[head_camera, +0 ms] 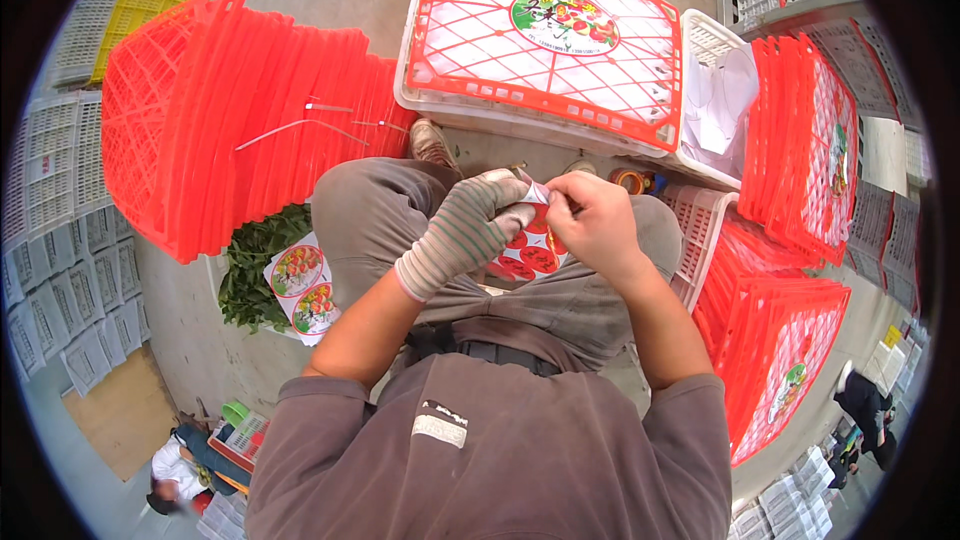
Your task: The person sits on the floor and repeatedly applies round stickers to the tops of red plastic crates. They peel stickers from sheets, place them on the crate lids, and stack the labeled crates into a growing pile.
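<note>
My left hand [472, 225], in a striped knit glove, holds the upper edge of a sheet of round red stickers [538, 259] above my lap. The bare right hand [596, 217] pinches the sheet's upper right part between thumb and fingers. A corner of white backing is curled up between the two hands; whether a sticker has come loose there I cannot tell. Beyond my knees, a red plastic lattice lid [487, 90] lies over white material on a white crate [480, 122]. An oval printed fruit label [565, 22] sits on that lid.
Stacked red lattice lids [270, 112] stand at left, with more lid stacks [799, 142] at right. Oval label sheets [304, 285] lie on leafy greens [255, 270]. A white basket [709, 34] holds white sheets. People [180, 465] are at the rim.
</note>
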The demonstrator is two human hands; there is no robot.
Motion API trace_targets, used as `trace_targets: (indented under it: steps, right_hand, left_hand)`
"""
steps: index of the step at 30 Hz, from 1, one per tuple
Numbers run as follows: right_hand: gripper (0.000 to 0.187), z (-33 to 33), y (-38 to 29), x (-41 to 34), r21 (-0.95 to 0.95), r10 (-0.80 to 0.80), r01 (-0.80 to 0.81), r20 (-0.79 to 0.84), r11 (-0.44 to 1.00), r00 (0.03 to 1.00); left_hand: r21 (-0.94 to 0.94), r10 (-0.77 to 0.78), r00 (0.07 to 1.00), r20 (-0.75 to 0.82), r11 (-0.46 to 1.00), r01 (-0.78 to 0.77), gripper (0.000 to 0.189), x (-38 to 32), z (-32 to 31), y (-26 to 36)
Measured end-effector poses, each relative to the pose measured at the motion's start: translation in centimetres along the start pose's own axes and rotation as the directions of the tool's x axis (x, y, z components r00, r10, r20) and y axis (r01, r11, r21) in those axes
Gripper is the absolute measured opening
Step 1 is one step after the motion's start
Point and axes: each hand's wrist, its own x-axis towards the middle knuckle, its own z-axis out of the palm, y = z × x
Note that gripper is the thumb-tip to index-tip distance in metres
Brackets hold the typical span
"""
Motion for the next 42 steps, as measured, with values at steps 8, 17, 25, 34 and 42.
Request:
trace_targets:
  steps: [8, 17, 25, 34, 42]
  right_hand:
    - [0.015, -1.0, 2.4, 1.2, 0.421, 0.309, -0.432, 0.330, 0.798, 0.892]
    - [0.013, -6.9, 15.6, 13.9, -0.581, -0.371, -0.096, -0.629, 0.809, 0.683]
    - [0.025, -4.0, 10.0, 8.9, -0.460, -0.137, -0.077, -0.414, 0.884, 0.900]
    - [0.031, -0.7, 3.7, 3.7, 0.772, 0.569, -0.489, 0.205, 0.407, 0.797]
    - [0.028, 0.9, 0.7, 3.0, -0.114, -0.363, 0.372, 0.094, 0.921, 0.927]
  left_hand:
    - [-0.019, -0.081, 0.996, 0.029, 0.997, 0.081, 0.019, 0.6, 0.0, -1.5]
    - [-0.155, -0.331, 0.942, -0.050, 0.935, 0.320, 0.016, -0.5, -1.9, -1.9]
    - [-0.271, -0.360, 0.933, 0.016, 0.897, 0.350, 0.023, -0.2, -2.0, -2.0]
    - [-0.494, -0.377, 0.926, 0.000, 0.805, 0.328, 0.029, 0.6, -1.8, -1.3]
    - [-0.409, -0.396, 0.918, -0.027, 0.842, 0.352, 0.027, -0.6, -1.8, -2.0]
